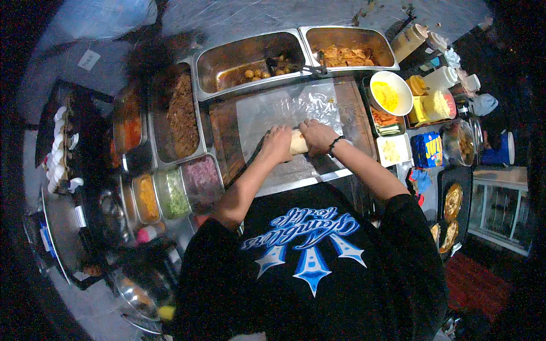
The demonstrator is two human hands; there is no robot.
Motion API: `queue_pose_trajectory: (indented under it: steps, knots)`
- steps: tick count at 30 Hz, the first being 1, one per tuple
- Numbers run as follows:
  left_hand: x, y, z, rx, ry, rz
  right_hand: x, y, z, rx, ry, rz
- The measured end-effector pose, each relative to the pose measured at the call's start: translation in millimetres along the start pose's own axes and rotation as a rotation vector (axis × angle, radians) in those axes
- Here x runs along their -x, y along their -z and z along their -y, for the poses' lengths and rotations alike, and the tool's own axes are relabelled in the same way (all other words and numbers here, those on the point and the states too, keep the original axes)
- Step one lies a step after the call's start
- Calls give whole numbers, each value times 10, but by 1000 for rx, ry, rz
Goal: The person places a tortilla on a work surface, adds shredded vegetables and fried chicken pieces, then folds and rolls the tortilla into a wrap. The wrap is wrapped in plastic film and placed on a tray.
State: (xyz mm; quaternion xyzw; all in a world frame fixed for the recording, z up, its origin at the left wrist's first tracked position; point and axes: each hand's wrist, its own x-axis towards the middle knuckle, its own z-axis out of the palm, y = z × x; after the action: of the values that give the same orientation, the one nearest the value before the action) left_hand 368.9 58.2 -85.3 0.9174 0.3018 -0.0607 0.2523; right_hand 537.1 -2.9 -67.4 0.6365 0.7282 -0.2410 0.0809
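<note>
On the sheet (pixel 256 122), the left hand (pixel 277 144) and right hand (pixel 318 137) hold a pale roll (pixel 298 142) between curved fingers, seemingly keeping it tight.

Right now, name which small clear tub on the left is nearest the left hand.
The tub of pink pieces, at the row's right end; the green shreds and orange-yellow food sit farther left.

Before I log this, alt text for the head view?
A person's left hand and right hand hold a pale rolled wrap over a shiny sheet on a brown board. Metal food pans stand beyond, food tubs left, a white bowl right.
</note>
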Motion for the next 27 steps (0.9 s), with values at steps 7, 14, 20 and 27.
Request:
queue_pose_trajectory:
  steps: [7,14,20,27]
  knots:
    - [126,187,-71,50,28,7,38,141,-534,-509,-43,-214]
    - [331,274,-131,102,35,-265,227,-205,-1094,29,-260,-362]
    - [310,208,-96,21,-52,-299,66,114,-1051,124,-226,-375]
    - [136,134,-291,-60,-118,-253,173,286,-943,-2,-276,-711]
